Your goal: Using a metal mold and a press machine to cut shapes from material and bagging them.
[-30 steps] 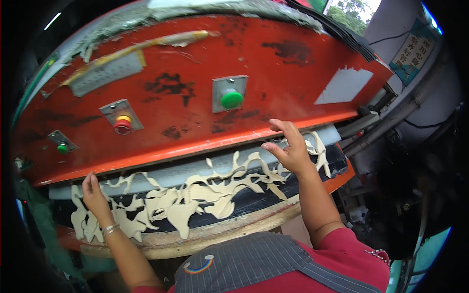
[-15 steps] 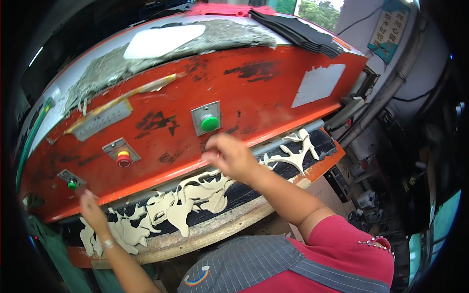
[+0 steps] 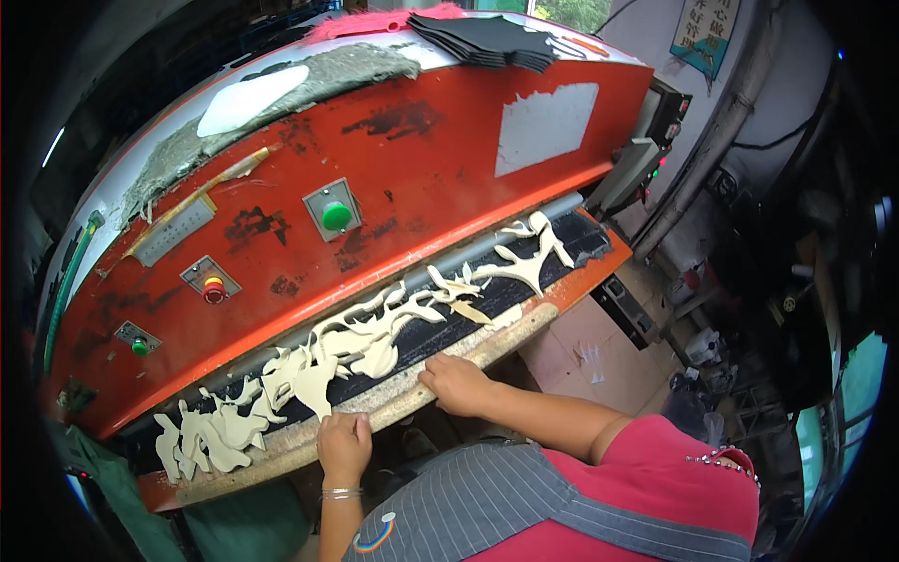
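Observation:
A row of cream cut-out scraps (image 3: 375, 323), curved and branching, lies along the black bed (image 3: 440, 332) of a red machine. At the bed's near wooden edge board (image 3: 398, 409), my left hand (image 3: 344, 448) is closed, close to the narrow lower tip of a cream piece (image 3: 313, 382). Whether its fingers hold that tip is hidden. My right hand (image 3: 456, 384) is curled at the same board, farther right, its fingers bent over the edge. Anything within them does not show.
The red machine front (image 3: 421, 178) rises behind the bed. It bears a large green button (image 3: 336, 216), a red stop button (image 3: 214, 290) and a small green button (image 3: 140, 347). Black sheets (image 3: 482, 39) are stacked on top. A grey roller (image 3: 562, 204) runs behind the scraps.
Both hands have come down from in front of the machine's green buttons to the near edge board. The left hand has also moved right. The view has shifted.

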### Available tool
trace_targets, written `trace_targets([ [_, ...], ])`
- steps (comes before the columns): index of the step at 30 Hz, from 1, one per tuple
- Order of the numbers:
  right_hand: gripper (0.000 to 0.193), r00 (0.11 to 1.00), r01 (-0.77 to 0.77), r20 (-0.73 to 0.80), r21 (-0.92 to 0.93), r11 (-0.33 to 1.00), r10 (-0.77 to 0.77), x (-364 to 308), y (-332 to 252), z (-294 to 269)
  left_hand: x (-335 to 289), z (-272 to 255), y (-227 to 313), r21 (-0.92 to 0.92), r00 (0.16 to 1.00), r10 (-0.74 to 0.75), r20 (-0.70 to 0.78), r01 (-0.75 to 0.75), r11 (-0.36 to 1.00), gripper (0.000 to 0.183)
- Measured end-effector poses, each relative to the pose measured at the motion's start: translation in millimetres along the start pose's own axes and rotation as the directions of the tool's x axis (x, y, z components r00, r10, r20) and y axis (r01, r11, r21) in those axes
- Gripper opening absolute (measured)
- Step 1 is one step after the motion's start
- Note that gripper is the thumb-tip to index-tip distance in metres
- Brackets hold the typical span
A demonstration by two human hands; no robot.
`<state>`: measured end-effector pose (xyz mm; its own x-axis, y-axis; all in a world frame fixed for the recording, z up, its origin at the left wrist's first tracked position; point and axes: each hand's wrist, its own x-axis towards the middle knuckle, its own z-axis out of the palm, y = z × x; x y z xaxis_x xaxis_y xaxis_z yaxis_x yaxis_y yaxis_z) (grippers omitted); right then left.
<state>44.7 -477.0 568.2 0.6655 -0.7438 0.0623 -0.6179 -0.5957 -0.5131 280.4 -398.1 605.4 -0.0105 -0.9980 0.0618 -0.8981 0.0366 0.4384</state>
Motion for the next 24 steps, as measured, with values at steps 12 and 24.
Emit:
trace_targets([
  [12,0.049,0.834,-0.002,0.512,0.373,0.928,-0.204,44,82,-28,100,-6,7,0.215,0.742,-0.249,0.623,0.143,0.966,0.039],
  [24,0.089,0.914,-0.161,0.271,-0.440,0.883,0.302,165,234,-53,270,203,50,-0.032,0.947,0.296,0.123,-0.294,0.955,0.034],
])
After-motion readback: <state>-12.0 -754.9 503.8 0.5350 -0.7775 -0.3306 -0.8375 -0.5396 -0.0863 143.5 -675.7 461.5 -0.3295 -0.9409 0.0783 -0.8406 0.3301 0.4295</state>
